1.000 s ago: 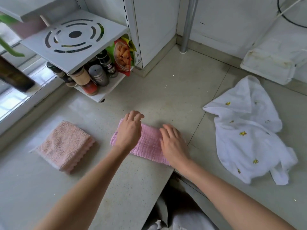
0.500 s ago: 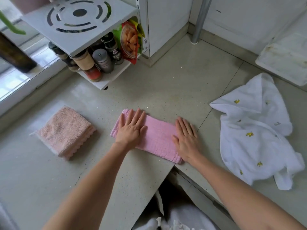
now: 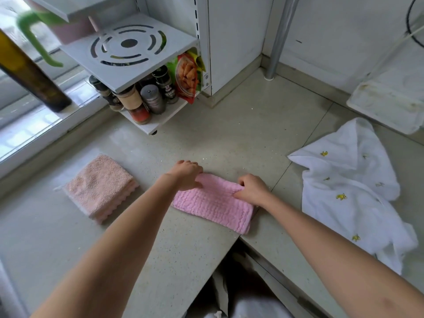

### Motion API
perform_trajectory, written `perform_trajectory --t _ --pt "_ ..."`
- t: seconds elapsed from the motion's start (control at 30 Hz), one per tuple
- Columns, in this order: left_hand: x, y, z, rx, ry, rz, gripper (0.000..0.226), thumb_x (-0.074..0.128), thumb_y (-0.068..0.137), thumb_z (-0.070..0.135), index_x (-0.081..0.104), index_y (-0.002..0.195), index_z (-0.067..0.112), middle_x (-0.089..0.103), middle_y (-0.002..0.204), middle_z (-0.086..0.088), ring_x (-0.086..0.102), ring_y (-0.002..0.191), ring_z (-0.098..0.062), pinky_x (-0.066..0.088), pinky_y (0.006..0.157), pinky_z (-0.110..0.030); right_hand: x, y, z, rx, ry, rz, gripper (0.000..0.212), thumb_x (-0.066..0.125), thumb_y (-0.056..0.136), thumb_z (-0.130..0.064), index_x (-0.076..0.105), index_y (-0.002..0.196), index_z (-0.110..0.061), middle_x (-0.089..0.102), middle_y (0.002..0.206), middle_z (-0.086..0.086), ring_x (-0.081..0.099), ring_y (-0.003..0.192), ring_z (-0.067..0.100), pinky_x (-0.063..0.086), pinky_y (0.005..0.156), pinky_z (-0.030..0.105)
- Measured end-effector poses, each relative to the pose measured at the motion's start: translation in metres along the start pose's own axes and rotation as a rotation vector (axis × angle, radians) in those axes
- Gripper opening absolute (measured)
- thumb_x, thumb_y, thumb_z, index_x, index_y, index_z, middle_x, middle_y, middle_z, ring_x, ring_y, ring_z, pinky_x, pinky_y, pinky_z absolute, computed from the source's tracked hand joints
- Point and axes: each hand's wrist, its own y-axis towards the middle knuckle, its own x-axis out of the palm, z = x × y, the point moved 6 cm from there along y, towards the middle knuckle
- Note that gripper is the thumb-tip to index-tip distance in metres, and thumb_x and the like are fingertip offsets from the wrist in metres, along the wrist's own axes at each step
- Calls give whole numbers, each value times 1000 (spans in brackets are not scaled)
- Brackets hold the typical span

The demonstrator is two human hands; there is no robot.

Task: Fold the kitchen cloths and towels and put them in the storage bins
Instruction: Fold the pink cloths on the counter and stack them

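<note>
A pink ribbed cloth (image 3: 213, 204) lies folded into a strip on the grey countertop (image 3: 229, 138), near its inner corner edge. My left hand (image 3: 185, 174) grips the cloth's far left corner with curled fingers. My right hand (image 3: 252, 189) pinches the far right edge, bunching the fabric there. A folded peach terry towel (image 3: 101, 188) rests on the counter to the left. A white cloth with small yellow prints (image 3: 351, 187) lies crumpled at the right. No storage bin shows.
A white spice rack (image 3: 137, 51) with jars and a snack packet stands at the back left. A dark bottle (image 3: 32, 76) is on the window sill. A white tray (image 3: 390, 104) sits at the far right. A metal pole (image 3: 277, 37) rises behind.
Both hands lay flat on the pink cloth half a second ago. Their fingers have now curled and taken hold of its far edge at either end.
</note>
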Motion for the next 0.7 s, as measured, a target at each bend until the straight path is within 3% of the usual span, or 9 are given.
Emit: perform_trajectory --t 0.07,0.23,0.3,0.4,0.53,0.63,0.7 --pt "-1 -7 -9 -67 -76 -1 45 52 90 51 58 115 14 63 109 -1 56 100 -18 37 99 -32 -3 -3 8 36 177 -13 23 72 80 -27 54 72 -14 49 66 0 43 58 14 28 52 26" --pt "11 -27 -53 -431 -284 113 50 48 91 54 54 108 8 59 103 -8 56 87 -19 55 81 -33 3 -17 26 170 520 -84 34 67 85 -30 63 101 0 69 98 10 66 89 24 47 66 27" --pt "19 -37 -57 -583 -450 114 49 57 88 49 50 107 4 58 100 -10 57 86 -22 54 79 -32 5 -22 24 199 590 -73 32 64 88 -27 60 109 -4 68 104 9 64 92 22 50 66 28" --pt "31 -51 -50 -713 -660 29 39 62 87 45 50 87 8 50 78 -3 49 67 -14 43 59 -22 -2 -27 13 198 680 -49 27 62 89 -24 57 107 -5 66 96 7 62 79 16 49 57 26" --pt "30 -75 -30 -710 -1141 19 25 63 88 36 53 86 12 56 79 -3 54 69 -13 45 59 -24 -16 -31 -6 188 780 -26 22 64 87 -15 57 103 -4 65 84 7 63 70 18 53 61 31" --pt "13 -86 -11 -579 -1448 124 32 60 91 32 56 110 6 64 96 -10 64 84 -24 57 69 -38 -26 -34 -28 145 790 -9 14 64 85 -12 55 95 -6 62 82 8 60 67 20 49 58 30" --pt "-2 -91 1 -494 -1517 207 37 62 91 27 53 119 7 65 107 -13 65 95 -29 56 80 -47 -30 -36 -49 117 770 -8 7 61 86 -9 54 85 -8 61 82 10 60 69 21 49 55 27"
